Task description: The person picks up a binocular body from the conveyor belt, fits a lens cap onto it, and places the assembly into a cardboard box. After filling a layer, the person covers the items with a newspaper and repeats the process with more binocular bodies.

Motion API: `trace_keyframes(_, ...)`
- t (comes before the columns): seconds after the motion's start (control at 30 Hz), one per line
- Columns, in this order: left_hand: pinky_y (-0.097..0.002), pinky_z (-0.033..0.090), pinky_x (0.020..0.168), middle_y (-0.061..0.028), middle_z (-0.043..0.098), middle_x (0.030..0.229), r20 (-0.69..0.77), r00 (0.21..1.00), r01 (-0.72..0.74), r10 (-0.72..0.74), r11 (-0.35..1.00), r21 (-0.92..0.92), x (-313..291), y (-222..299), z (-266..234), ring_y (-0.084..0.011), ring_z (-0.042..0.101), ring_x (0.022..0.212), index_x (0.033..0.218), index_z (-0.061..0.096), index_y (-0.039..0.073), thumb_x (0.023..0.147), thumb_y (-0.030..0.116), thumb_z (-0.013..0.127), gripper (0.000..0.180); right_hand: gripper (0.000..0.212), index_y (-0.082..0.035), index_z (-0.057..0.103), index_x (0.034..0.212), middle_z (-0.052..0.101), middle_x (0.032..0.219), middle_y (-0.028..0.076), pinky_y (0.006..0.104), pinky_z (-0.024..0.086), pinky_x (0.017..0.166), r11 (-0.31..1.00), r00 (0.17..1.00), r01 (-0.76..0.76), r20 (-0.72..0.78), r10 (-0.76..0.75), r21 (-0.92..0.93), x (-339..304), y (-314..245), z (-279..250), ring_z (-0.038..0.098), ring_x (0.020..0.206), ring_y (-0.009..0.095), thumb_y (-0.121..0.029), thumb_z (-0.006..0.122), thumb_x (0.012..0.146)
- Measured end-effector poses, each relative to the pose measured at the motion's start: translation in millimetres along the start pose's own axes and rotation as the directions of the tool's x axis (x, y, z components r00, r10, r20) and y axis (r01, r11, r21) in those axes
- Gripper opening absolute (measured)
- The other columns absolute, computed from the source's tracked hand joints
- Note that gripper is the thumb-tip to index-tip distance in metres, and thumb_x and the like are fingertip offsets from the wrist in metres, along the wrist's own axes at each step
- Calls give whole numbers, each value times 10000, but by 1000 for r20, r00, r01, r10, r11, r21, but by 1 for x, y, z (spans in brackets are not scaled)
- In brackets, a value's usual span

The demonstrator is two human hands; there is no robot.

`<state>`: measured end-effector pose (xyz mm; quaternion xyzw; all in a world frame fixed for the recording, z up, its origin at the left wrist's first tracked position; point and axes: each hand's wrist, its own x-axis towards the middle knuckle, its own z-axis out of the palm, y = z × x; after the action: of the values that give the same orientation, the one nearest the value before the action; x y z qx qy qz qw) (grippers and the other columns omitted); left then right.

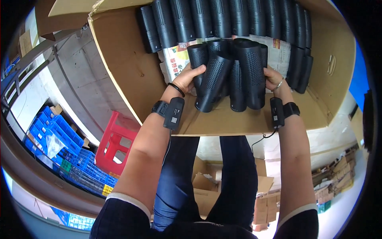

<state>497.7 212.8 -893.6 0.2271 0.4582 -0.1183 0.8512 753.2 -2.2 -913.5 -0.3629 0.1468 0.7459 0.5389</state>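
Note:
Between my two hands is a cluster of black perforated cylinders [215,81], several of them tilted against one another, inside a large cardboard box [119,67]. My left hand [190,77] presses on the cluster's left side, its thumb along the near face and the other fingers hidden behind. On the right side my right hand [273,78] grips the bunch, most of its fingers out of sight behind the cylinders. A long row of similar black cylinders [223,18] lines the far side of the box, and more cylinders [304,73] stand along its right wall. Printed newspaper [175,61] lies beneath them.
The box's near edge [234,130] lies below my wrists, and a flap rises at its upper left. A red plastic stool [113,139] and stacked blue crates [59,131] are to the left. Cardboard pieces [338,175] are piled at lower right. Each wrist carries a strapped black device with a cable.

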Motion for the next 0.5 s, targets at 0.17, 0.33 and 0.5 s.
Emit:
trace_keyframes(0.17,-365,441,975,-81,559,1234,126,992,34,-8,978,-205,1,-9,-15,-211,549,1131,1351,389,31,786,279,754,716,531,46,479,1265,612,1177,131,377,495,945,991,993,-45,117,30,129,4,2,-17,627,1018,240,-94,699,802)
trace_keyframes(0.33,-372,425,997,-79,569,1242,122,986,-100,111,990,-95,1,-12,-13,-221,550,1137,1341,424,47,674,348,833,839,609,50,503,1244,586,1235,133,374,476,963,999,992,-26,124,21,33,6,4,-20,594,1086,231,-191,774,754)
trace_keyframes(0.5,-371,419,999,-82,572,1213,155,985,-60,75,994,-94,6,-8,-3,-232,550,1117,1335,415,32,746,131,750,685,420,59,555,1176,644,1122,127,359,514,905,990,988,-138,78,137,20,15,5,-21,642,987,228,-99,683,809)
